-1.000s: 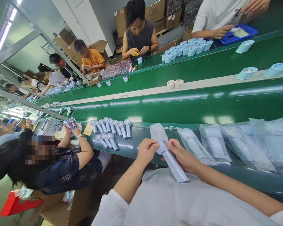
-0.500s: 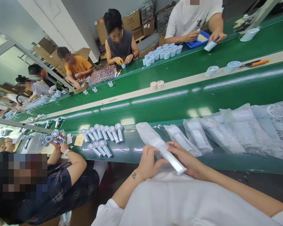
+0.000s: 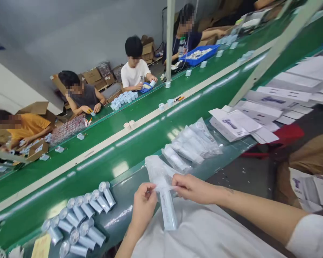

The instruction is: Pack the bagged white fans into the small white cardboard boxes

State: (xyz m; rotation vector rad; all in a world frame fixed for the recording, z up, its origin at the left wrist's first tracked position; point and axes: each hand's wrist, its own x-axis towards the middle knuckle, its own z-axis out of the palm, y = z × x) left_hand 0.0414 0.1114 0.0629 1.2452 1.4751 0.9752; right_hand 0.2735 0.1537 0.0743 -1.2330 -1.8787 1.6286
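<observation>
A light blue handheld fan (image 3: 168, 211) stands in front of my white shirt, its head end inside a cloudy plastic bag (image 3: 156, 169) and its handle bare below the opening. On the left, my left hand (image 3: 145, 201) is closed, pinching one side of the bag's mouth. My right hand (image 3: 188, 187) pinches the opposite side, so the mouth is stretched between them. Several bagged fans (image 3: 190, 145) lie just beyond my right hand. Several unbagged fans (image 3: 80, 211) lie in rows to the left on the green work surface.
A green conveyor (image 3: 140, 143) runs diagonally across, with co-workers seated beyond it. White printed boxes (image 3: 239, 122) are piled at the right, near a slanted post (image 3: 280, 50). A yellow note (image 3: 41, 247) lies at lower left, and a red stool (image 3: 285, 138) stands at right.
The view has swung right. The fan, held slanted before, now points its handle down toward me. My hands have shifted from around the fan to the two sides of the bag's mouth.
</observation>
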